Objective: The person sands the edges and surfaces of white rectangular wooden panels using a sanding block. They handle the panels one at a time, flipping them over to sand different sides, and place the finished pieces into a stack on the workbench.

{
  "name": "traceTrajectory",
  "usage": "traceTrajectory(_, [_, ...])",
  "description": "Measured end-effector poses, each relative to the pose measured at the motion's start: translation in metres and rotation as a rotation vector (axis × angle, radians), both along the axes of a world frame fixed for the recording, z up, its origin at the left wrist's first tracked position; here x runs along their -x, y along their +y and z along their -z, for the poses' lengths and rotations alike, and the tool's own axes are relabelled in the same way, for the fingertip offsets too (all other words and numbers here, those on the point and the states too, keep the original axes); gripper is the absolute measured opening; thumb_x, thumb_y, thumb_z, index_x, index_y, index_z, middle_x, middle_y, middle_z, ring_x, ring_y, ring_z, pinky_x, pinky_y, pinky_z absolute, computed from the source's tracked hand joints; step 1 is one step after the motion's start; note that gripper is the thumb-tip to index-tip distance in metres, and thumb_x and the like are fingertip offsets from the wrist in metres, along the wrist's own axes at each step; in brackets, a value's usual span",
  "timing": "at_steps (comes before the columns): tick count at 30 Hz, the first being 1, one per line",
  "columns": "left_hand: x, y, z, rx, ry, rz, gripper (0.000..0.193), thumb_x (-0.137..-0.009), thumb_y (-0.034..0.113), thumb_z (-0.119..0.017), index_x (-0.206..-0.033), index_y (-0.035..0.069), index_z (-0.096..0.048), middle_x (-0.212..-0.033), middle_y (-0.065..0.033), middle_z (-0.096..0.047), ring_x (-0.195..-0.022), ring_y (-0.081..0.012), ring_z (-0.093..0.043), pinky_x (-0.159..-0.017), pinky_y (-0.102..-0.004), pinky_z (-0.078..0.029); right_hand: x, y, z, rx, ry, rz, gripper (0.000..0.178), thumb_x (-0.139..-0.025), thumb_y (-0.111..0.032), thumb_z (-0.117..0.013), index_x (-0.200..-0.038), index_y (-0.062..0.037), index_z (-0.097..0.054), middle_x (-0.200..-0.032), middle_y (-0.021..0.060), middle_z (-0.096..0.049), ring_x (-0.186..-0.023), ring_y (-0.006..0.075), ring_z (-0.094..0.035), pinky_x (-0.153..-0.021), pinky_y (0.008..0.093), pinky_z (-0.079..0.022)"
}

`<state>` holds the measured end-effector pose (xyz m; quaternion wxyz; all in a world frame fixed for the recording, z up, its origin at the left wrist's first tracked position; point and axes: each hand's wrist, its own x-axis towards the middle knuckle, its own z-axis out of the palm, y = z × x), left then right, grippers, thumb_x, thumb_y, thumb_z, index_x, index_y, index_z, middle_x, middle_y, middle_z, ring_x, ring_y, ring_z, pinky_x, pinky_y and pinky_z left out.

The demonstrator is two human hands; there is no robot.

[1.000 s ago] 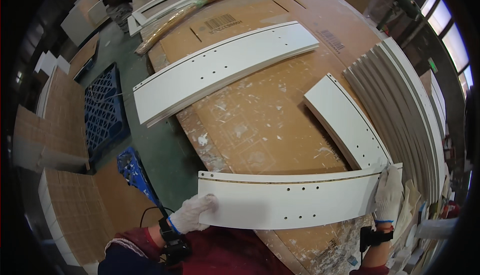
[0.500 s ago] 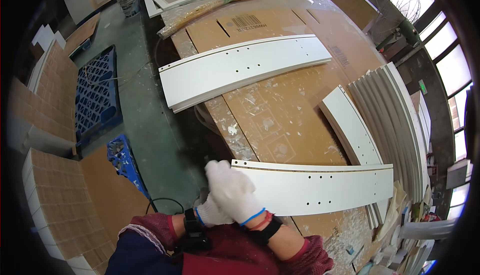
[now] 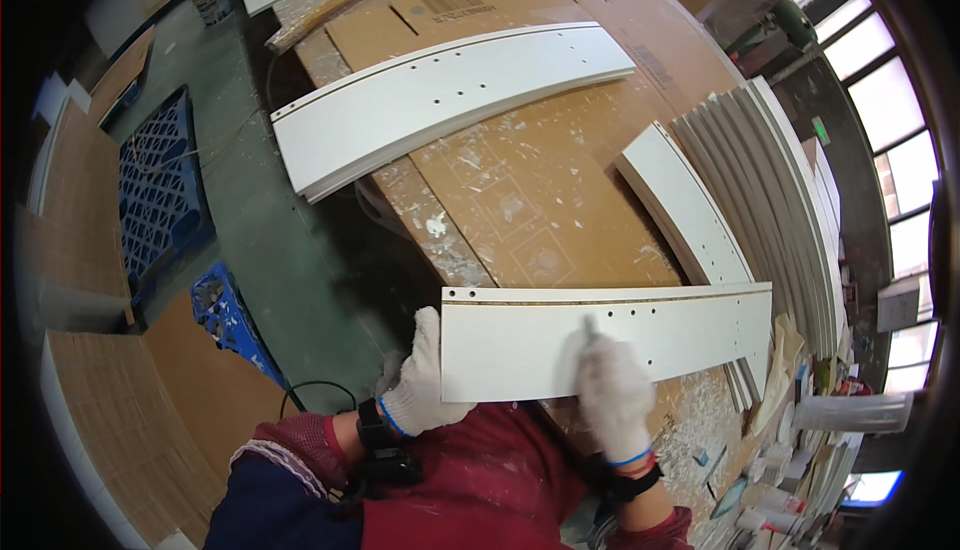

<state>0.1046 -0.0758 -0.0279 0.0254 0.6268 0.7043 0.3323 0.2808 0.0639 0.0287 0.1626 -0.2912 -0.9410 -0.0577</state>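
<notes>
A long white panel with drilled holes and a groove along its far edge lies in front of me. My left hand, in a white knit glove, grips its left end, thumb up against the end edge and fingers partly hidden. Over the middle of the panel is my right hand, gloved too and blurred by motion. Its fingers are closed, and a slim greyish tip sticks out past them onto the panel face; what it belongs to I cannot make out.
Similar white panels lie stacked farther back on the cardboard-covered table. Another slanting stack touches the front panel's right part. Many grey-edged panels stand at the right. A straw broom lies at the far left.
My right hand has left my left hand and moved right over the panel. My left hand now shows at the panel's left end. The whole view has shifted slightly.
</notes>
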Motion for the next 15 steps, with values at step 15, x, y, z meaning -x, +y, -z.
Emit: traceTrajectory(15, [-0.03,0.015,-0.008,-0.086,-2.147,-0.138,0.065,-0.094,0.057,-0.047,-0.137,0.009,-0.043,-0.127,-0.0099,-0.055,-0.115,-0.0257,-0.054,-0.095,-0.0421,-0.049,-0.191,0.136,-0.018,0.241,0.21,0.63,0.017,-0.089,-0.019,-0.059,-0.099,-0.0064,-0.062,-0.087,0.0173,-0.064,-0.076,0.0357,-0.063,-0.068,0.0441,-0.05])
